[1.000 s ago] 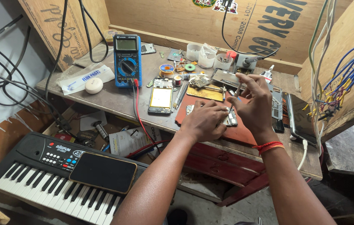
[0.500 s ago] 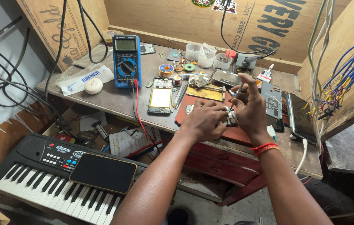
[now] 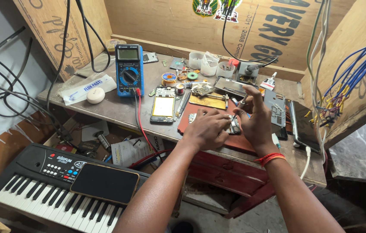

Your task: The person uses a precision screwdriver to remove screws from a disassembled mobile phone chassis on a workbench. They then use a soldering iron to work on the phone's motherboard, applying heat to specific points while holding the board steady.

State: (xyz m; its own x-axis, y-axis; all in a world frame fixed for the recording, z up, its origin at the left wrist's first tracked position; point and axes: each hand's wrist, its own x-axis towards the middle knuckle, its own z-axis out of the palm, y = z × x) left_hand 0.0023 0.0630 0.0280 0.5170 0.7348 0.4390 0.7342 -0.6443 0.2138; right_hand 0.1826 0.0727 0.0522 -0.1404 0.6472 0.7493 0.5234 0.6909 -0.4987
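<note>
Near the tabletop's [image 3: 118, 110] front edge, the right hand [image 3: 256, 121] has shifted its screwdriver [image 3: 240, 105] grip slightly; the left hand [image 3: 208, 129] still pins the circuit board [image 3: 234, 126].

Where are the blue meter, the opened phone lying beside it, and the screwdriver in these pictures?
blue meter [image 3: 129, 70], head view, on its round dial.
opened phone [image 3: 163, 105], head view, on the yellow middle.
screwdriver [image 3: 240, 105], head view, on the shaft above the right hand [image 3: 256, 123].

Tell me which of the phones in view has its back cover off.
The opened phone lying on the bench just below the blue multimeter, its yellowish inside showing. The phone on the keyboard and the one at the bench's right edge show plain dark faces.
</note>
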